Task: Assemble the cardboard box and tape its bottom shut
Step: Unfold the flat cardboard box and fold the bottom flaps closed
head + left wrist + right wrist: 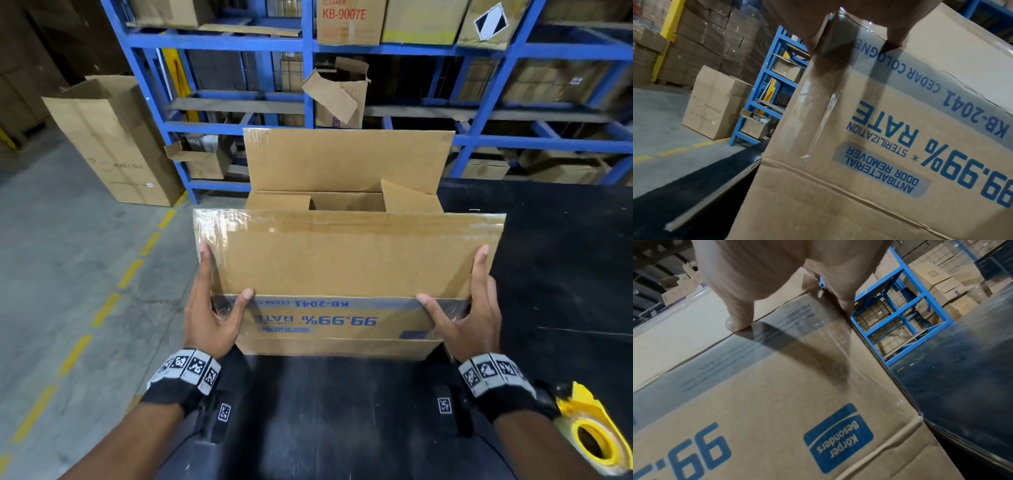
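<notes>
A brown cardboard box (335, 318) with blue print, upside down to me, stands on the black table (548, 260). Its near flap (342, 257) leans up towards me and its far flap (346, 161) stands upright. The two end flaps are folded inward, leaving a gap over the hollow inside. My left hand (224, 274) flanks the near flap's left end, thumb (898, 37) on the fold line, fingers straight up the edge. My right hand (452, 274) mirrors it at the right end, thumb (737, 318) on the crease. Old clear tape (818, 113) clings to the box corners.
A yellow tape dispenser (596, 435) with a roll lies on the table by my right wrist. Blue racking (308, 44) loaded with cartons stands just beyond the box. A tall carton (113, 137) stands on the floor at left, near a yellow dashed line (102, 308).
</notes>
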The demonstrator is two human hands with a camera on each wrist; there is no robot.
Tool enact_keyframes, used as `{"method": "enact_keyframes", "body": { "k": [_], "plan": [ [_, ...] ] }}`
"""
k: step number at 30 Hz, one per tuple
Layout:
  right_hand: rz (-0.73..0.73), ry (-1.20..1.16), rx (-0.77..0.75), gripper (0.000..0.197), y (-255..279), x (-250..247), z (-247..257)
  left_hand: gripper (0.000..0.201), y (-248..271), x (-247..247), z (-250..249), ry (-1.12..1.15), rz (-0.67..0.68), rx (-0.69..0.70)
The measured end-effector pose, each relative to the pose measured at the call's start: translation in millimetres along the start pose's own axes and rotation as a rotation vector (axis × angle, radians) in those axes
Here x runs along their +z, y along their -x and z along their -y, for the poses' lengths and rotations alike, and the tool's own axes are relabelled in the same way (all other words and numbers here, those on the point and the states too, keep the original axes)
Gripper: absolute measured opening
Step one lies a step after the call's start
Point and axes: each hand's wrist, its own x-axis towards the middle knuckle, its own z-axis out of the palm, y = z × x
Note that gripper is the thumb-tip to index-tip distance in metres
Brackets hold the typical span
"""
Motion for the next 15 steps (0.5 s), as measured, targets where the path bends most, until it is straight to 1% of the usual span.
{"method": "enact_keyframes", "body": {
  "k": [2, 4, 5, 6, 8, 10, 13, 15],
  "plan": [
    [0.018, -0.001, 0.009, 0.119, -1, 0, -1, 0.094, 0, 0, 0, -0.016, -0.033, 0.007],
    [0.015, 0.013, 0.008, 0.114, 9, -1, -1, 0.093, 8, -1, -4, -0.075, -0.067, -0.001],
    [0.036, 0.02, 0.012, 0.112, 8, -2, -4, 0.093, 7, 1, -4, -0.1, -0.054, -0.023],
    [0.071, 0.034, 0.067, 0.11, 18, 2, -16, 0.093, 14, 7, 7, -0.134, -0.01, -0.071],
    [0.097, 0.027, 0.114, 0.107, 25, 3, -21, 0.092, 20, 6, 10, -0.156, -0.036, -0.119],
    [0.123, 0.017, 0.179, 0.098, 27, 5, -21, 0.088, 20, 6, 17, -0.178, -0.024, -0.179],
    [0.174, 0.047, 0.302, 0.088, 26, 7, -16, 0.08, 17, 10, 14, -0.186, -0.008, -0.291],
    [0.2, 0.079, 0.347, 0.08, 22, 8, -13, 0.072, 13, 11, 8, -0.226, 0.013, -0.341]
  ]
}}
